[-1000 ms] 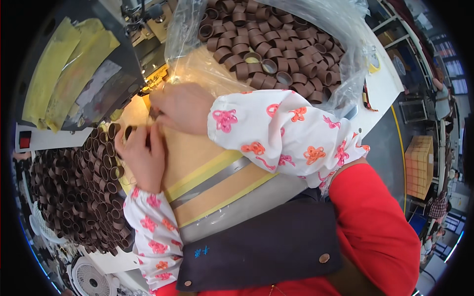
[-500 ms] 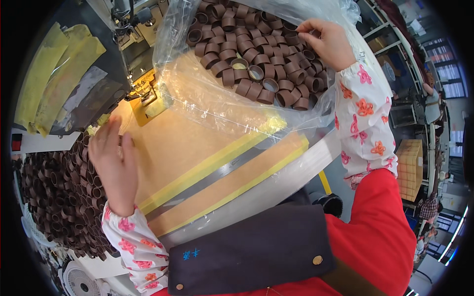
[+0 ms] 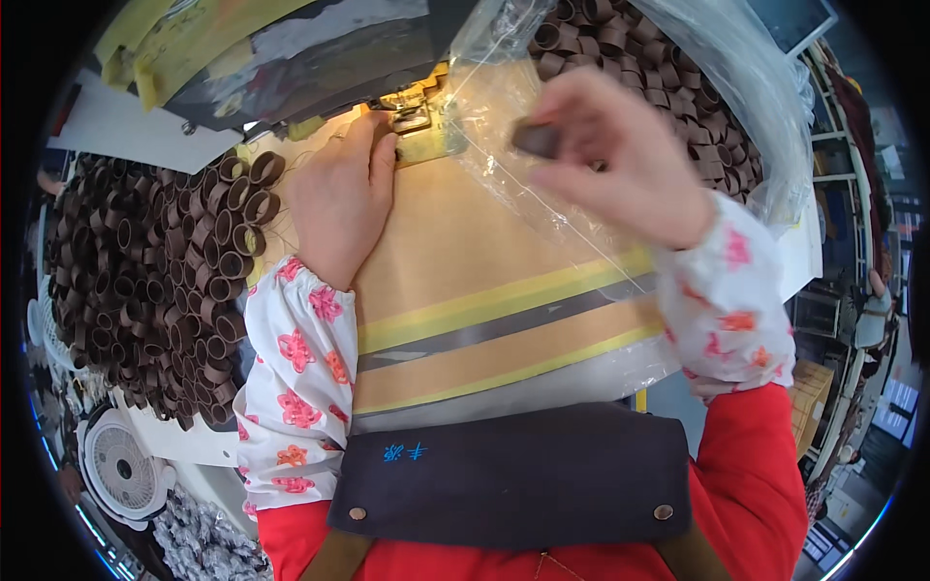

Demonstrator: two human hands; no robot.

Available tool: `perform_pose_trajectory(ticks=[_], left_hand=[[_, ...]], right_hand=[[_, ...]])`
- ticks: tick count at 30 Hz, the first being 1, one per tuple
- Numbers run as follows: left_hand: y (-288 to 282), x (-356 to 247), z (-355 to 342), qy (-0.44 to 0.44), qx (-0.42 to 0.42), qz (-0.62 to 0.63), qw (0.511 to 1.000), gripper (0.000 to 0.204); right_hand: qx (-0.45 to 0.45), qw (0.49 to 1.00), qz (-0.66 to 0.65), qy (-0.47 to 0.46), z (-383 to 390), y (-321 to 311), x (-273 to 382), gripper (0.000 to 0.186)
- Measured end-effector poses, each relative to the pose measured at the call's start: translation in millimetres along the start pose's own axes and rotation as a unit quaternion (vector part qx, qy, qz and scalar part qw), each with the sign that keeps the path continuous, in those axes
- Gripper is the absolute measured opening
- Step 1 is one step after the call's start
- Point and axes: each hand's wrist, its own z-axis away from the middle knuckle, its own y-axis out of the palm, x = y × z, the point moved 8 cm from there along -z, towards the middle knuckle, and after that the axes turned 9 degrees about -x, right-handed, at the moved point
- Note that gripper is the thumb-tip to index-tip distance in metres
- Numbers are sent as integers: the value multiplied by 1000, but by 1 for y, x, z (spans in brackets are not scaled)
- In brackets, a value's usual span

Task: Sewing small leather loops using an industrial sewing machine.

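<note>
In my right hand (image 3: 635,165), blurred by motion, a dark brown loop (image 3: 536,139) is pinched between thumb and fingers above the tabletop. My left hand (image 3: 339,198) rests at the lit needle area of a sewing machine (image 3: 412,114), its fingers bent together beside the presser foot. What those left fingertips hold, if anything, is hidden. Beyond my right hand, a clear plastic bag (image 3: 499,48) lies open with many brown loops (image 3: 697,107) in it. To the left of my left hand is a large pile of similar brown loops (image 3: 145,261).
Yellow and dark tape strips (image 3: 504,334) cross the tan tabletop (image 3: 455,232) near its front edge. The machine's dark body (image 3: 320,58), with yellow tape on it, stands at the upper left. A white fan (image 3: 124,470) sits low on the left, and a cardboard box (image 3: 812,402) is at right.
My right hand has come from the bag toward the machine, now with a brown loop in it. My left hand has moved up to the presser foot. The view has turned leftward.
</note>
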Motion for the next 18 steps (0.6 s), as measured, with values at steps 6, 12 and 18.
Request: perform_pose_trajectory(ticks=[6,12,18], left_hand=[[-3,7,-3,-119,9,233,965,14],[6,5,-2,-119,55,258,957,20],[13,5,-1,-161,77,350,920,18]], right_hand=[[-29,986,-164,16,-47,66,-45,22],[-50,973,-213,74,-39,65,-48,19],[-24,955,-269,122,-42,64,-52,14]])
